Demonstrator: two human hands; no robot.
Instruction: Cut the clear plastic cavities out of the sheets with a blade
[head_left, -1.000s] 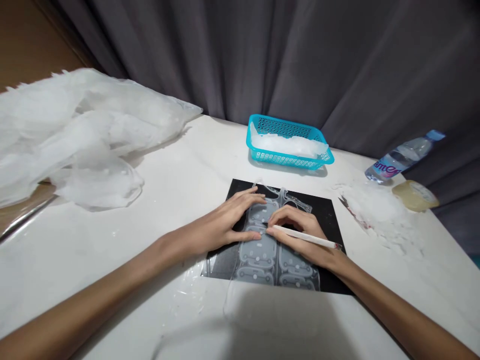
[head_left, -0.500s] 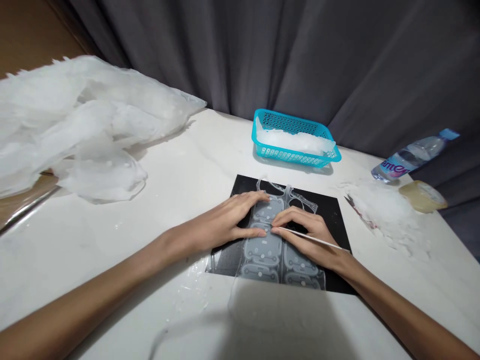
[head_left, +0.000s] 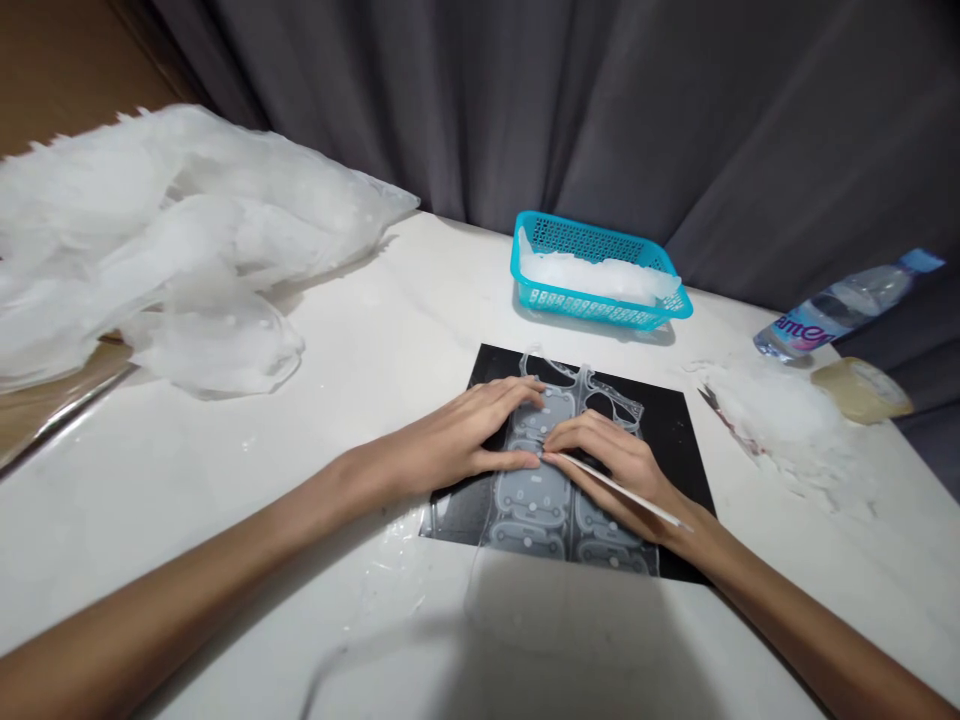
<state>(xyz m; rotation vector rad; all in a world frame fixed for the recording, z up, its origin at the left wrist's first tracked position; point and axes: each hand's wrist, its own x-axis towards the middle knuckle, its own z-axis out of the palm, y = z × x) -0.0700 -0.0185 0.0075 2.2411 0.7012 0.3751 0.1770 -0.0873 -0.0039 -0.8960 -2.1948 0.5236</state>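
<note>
1. On the left, the left hand [head_left: 457,438] is held palm down, half open, thumb spread from the fingers, with nothing gripped; the clear molded sheet [head_left: 534,490] is touched by its fingertips.
2. Under both hands, the sheet is laid over the black mat [head_left: 679,435].
3. To the right, the slim white tool [head_left: 626,492] is pinched in the nearly closed right hand [head_left: 619,458]; its rear end has been swung nearer the person since the earlier frame.
</note>
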